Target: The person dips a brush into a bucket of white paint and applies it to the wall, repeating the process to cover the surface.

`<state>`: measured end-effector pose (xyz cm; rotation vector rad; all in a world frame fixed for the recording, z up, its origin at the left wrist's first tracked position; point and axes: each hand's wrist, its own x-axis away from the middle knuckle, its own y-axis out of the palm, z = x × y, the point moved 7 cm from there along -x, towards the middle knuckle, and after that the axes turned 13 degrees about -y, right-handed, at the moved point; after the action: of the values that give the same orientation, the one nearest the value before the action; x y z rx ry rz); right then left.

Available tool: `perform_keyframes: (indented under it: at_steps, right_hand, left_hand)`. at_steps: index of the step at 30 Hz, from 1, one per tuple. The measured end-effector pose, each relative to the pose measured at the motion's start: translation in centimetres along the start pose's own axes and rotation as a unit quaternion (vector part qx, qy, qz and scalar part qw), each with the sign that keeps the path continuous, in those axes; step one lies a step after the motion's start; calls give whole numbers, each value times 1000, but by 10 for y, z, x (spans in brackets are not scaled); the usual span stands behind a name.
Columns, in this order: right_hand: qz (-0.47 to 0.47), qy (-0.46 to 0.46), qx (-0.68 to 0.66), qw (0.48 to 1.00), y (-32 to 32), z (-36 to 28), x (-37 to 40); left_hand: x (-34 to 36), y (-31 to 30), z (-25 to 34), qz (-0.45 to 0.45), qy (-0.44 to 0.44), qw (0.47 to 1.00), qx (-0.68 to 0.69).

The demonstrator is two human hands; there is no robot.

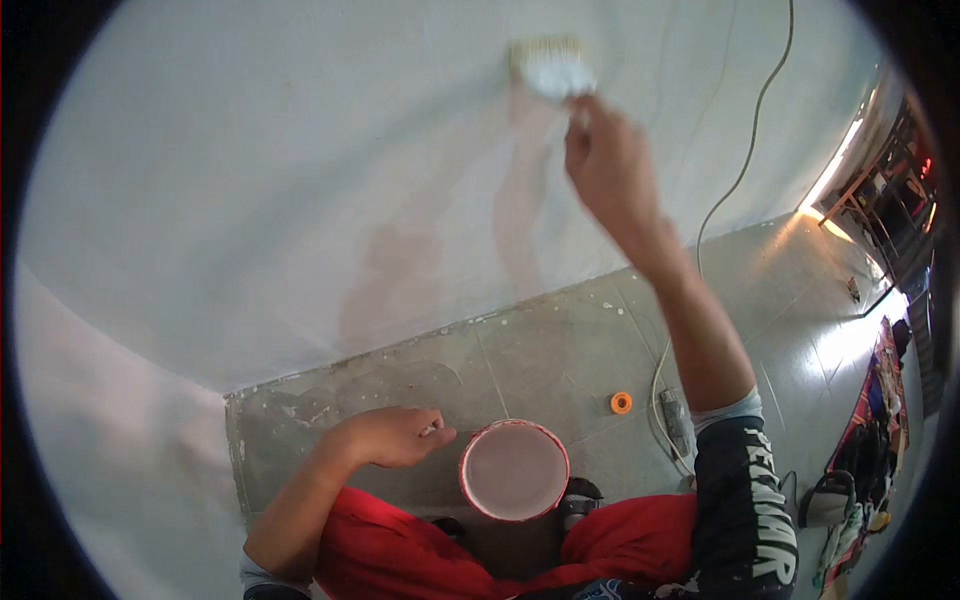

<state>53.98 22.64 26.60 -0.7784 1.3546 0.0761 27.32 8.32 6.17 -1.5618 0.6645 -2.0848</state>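
Note:
My right hand (610, 160) is raised at the pale wall (300, 150), fingers closed around the handle of a wide paintbrush (556, 72). The brush's bristles point upward against the wall, and the brush is slightly blurred. My left hand (400, 437) hangs low over my left knee, its fingers curled in with no object showing in them. Just to its right is a round bucket (463, 478) with a red rim, between my legs. Whitish paint (515, 470) fills the bucket's opening.
A cable (745, 165) runs down the wall to a power strip (677, 420) on the tiled floor (590, 350). An orange tape roll (621, 403) lies near it. Far right are a patterned cloth (860, 430) with items on it and a metal frame (880, 220).

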Motion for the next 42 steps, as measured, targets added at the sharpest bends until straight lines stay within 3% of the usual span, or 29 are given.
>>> perform_keyframes:
  at_steps: [6,9,12,15,20,21,22,25,27,31,33,35,37,38,40,42]
  right_hand:
    - [-251,156,-59,954,89,14,163]
    - [-315,214,-102,919,99,21,194]
    - [-313,215,-105,919,93,27,177]
    - [-286,197,-92,933,66,34,114]
    - [-136,172,-65,974,1,37,4]
    - [-103,167,-62,979,-13,33,-10]
    - [-103,168,-60,979,-23,27,-23]
    - [-50,183,-55,980,-47,23,-51]
    - [86,67,-38,993,-68,18,-73]
    - [71,107,-71,989,-69,14,-87]
    - [23,23,-41,999,-34,26,-60]
    - [36,4,-49,998,-8,23,-16]
    - [-90,100,-77,988,2,14,14]
    - [-90,100,-75,988,0,15,25]
    - [-211,179,-117,954,13,29,51]
    - [-219,176,-97,955,4,34,46]
  left_hand:
    - [1,5,-7,24,14,1000,-3]
    - [3,5,-2,21,14,1000,-14]
    - [6,3,1,25,24,999,-13]
    - [9,4,6,22,38,999,-9]
    - [7,8,6,-1,46,999,1]
    - [12,4,8,-17,15,1000,-10]
    - [14,4,8,-34,-17,999,-22]
    - [6,9,1,-29,-3,1000,-6]
    - [10,5,1,-21,-6,1000,-7]
    - [9,6,-4,-20,-25,999,5]
    - [6,8,-10,2,-10,1000,7]
    - [5,5,-9,23,9,1000,10]
    - [7,5,-6,3,5,1000,-5]
    - [9,5,-4,3,7,1000,-5]
    - [13,4,0,-12,-13,1000,-8]
    - [19,2,6,-8,-5,1000,-15]
